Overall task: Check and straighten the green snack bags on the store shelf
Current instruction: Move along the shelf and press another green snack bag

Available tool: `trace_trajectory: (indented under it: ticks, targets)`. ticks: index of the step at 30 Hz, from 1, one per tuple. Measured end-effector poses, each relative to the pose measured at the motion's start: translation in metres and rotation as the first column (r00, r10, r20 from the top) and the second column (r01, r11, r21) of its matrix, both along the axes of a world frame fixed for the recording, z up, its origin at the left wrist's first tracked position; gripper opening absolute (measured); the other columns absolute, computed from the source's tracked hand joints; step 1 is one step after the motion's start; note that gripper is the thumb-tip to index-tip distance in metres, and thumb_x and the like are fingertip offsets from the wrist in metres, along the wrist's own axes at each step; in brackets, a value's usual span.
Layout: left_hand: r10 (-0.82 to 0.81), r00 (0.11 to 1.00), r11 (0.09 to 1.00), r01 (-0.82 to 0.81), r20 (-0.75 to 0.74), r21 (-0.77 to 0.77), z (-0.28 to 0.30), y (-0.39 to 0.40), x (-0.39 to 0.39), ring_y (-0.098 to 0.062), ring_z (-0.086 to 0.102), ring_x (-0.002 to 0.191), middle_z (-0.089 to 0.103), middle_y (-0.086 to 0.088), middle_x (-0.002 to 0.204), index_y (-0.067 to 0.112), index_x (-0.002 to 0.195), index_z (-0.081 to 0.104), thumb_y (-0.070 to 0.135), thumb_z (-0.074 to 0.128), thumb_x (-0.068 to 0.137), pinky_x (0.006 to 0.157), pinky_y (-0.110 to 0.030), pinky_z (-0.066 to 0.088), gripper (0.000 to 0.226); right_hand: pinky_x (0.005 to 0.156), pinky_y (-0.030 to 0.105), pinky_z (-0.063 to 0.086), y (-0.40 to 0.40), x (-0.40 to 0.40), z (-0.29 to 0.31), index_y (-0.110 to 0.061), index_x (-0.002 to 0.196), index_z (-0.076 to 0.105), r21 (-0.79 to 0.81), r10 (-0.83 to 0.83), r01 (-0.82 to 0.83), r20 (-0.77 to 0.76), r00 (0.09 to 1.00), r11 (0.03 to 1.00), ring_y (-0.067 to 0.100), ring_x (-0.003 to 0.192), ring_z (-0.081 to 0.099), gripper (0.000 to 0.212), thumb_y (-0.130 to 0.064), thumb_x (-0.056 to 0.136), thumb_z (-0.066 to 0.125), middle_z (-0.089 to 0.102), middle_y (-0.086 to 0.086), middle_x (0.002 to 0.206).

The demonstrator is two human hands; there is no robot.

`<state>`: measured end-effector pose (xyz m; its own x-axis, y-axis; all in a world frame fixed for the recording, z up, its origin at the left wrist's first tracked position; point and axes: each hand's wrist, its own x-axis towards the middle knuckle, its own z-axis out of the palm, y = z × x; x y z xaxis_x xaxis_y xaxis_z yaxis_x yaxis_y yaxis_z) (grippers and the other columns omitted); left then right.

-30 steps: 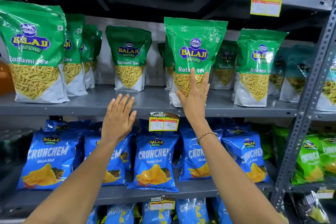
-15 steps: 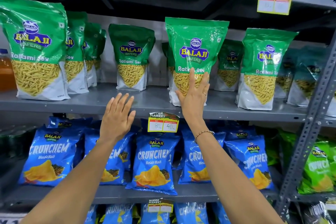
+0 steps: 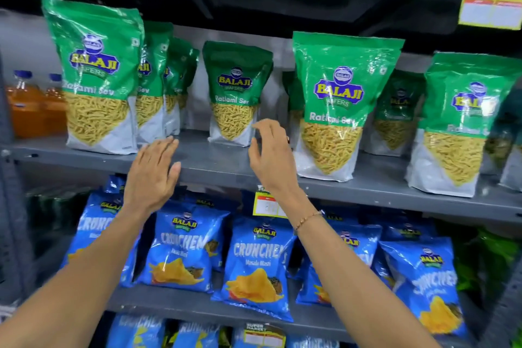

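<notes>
Across the middle of the frame, on the grey shelf (image 3: 220, 164), green bags (image 3: 93, 76) standing upright in files, fronts out, labels readable from the aisle. At far left, a full file packed one behind another. At centre, a lone bag (image 3: 236, 93) set well back from the shelf lip, deeper than its neighbours and so out of line with the front row. To its right, a large front bag (image 3: 340, 104) close to the edge, standing straight, with darker bags behind. At far right, another front bag (image 3: 463, 124), blurred, possibly leaning a little.

Just below centre, left hand (image 3: 152, 175) flat and open, fingers together, palm toward the shelf, gripping nothing, hovering over the bare stretch before the lone bag. Right hand (image 3: 269, 158) empty too, fingers (image 3: 264, 126) curled and spread like a loose claw, close beside the lone bag's lower right corner; contact with it hard to tell, probably none. Both hands flanking that bag: likely shaped to take it by its two sides and draw it forward, level with the others.

Below, blue bags (image 3: 255, 263) slumped on a lower shelf, no part of the job. Price tag (image 3: 265, 203) clipped to the shelf lip, half hidden behind the right wrist. Orange bottles (image 3: 31, 104) at far left.
</notes>
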<state>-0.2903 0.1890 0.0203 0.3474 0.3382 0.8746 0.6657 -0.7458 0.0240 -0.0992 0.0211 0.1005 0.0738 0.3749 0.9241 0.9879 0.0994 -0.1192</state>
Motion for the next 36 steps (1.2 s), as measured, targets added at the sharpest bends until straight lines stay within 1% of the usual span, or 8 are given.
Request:
trace_trajectory:
  ticks: [4,8,11,14,18,23,28,36]
  targets:
    - [0.006,1.000,0.999,-0.006,-0.007,0.038,-0.008,0.028,-0.037,-0.035,0.044,0.128,0.053,-0.019,0.139,0.001,0.138,0.049,0.033,0.032,0.100,0.111,-0.048,0.027,0.053,0.089,0.042,0.045,0.053,-0.005,0.015,-0.001,0.126,0.047,-0.248,-0.102,0.075,-0.098,0.990,0.966,0.036,0.112,0.051,0.037,-0.011,0.091,0.054,0.048,0.019,0.125]
    - [-0.040,0.999,0.993,0.040,-0.003,0.110,-0.013,0.044,-0.041,-0.034,0.043,0.129,0.054,-0.018,0.138,0.002,0.135,0.052,0.036,0.028,0.103,0.111,-0.048,0.028,0.053,0.097,0.044,0.041,0.117,-0.004,0.027,0.002,0.136,0.036,-0.327,-0.204,0.147,-0.147,0.968,0.933,0.041,0.120,0.047,0.051,-0.010,0.090,0.054,0.042,0.023,0.134]
    - [-0.061,0.997,0.986,0.053,0.046,0.160,-0.018,0.052,-0.035,-0.034,0.043,0.130,0.054,-0.018,0.138,0.004,0.136,0.051,0.036,0.024,0.104,0.112,-0.046,0.026,0.052,0.109,0.048,0.032,0.159,-0.005,0.032,-0.005,0.151,0.011,-0.410,-0.314,0.223,-0.169,0.934,0.884,0.045,0.139,0.025,0.073,-0.019,0.093,0.054,0.016,0.029,0.153]
    - [-0.090,0.993,0.967,0.069,0.074,0.246,-0.023,0.060,-0.032,-0.033,0.041,0.131,0.055,-0.017,0.138,0.006,0.136,0.050,0.033,0.026,0.105,0.114,-0.044,0.025,0.048,0.112,0.054,0.025,0.189,-0.009,0.030,-0.017,0.152,-0.005,-0.460,-0.412,0.291,-0.187,0.892,0.839,0.054,0.142,0.006,0.089,-0.035,0.092,0.057,-0.004,0.035,0.154]
    - [-0.092,0.989,0.944,0.051,0.112,0.325,-0.026,0.068,-0.029,-0.031,0.043,0.132,0.058,-0.015,0.136,0.010,0.136,0.049,0.032,0.027,0.104,0.112,-0.042,0.027,0.045,0.112,0.061,0.024,0.213,-0.010,0.028,-0.030,0.149,-0.016,-0.483,-0.466,0.279,-0.325,0.823,0.830,0.059,0.139,0.002,0.105,-0.038,0.085,0.067,-0.016,0.032,0.154]
    - [-0.092,0.987,0.924,0.036,0.130,0.380,-0.027,0.073,-0.026,-0.030,0.044,0.131,0.061,-0.013,0.132,0.011,0.135,0.049,0.032,0.026,0.104,0.112,-0.041,0.027,0.044,0.109,0.062,0.025,0.229,-0.010,0.028,-0.030,0.149,-0.017,-0.472,-0.477,0.266,-0.410,0.778,0.840,0.060,0.138,0.008,0.110,-0.033,0.082,0.071,-0.013,0.032,0.154]
    - [-0.059,0.987,0.911,-0.008,0.151,0.413,-0.028,0.076,-0.024,-0.030,0.046,0.130,0.063,-0.012,0.129,0.011,0.133,0.052,0.032,0.024,0.104,0.112,-0.039,0.027,0.045,0.110,0.063,0.027,0.230,-0.009,0.029,-0.033,0.148,-0.016,-0.475,-0.459,0.237,-0.431,0.777,0.847,0.061,0.137,0.009,0.112,-0.019,0.082,0.073,-0.015,0.032,0.154]
    - [-0.064,0.991,0.924,0.013,0.120,0.383,-0.027,0.071,-0.027,-0.030,0.043,0.133,0.062,-0.012,0.131,0.010,0.134,0.050,0.032,0.026,0.104,0.114,-0.039,0.024,0.044,0.107,0.059,0.035,0.213,-0.015,0.028,-0.036,0.147,-0.020,-0.492,-0.468,0.239,-0.419,0.778,0.837,0.059,0.138,0.015,0.115,-0.021,0.081,0.074,-0.019,0.029,0.154]
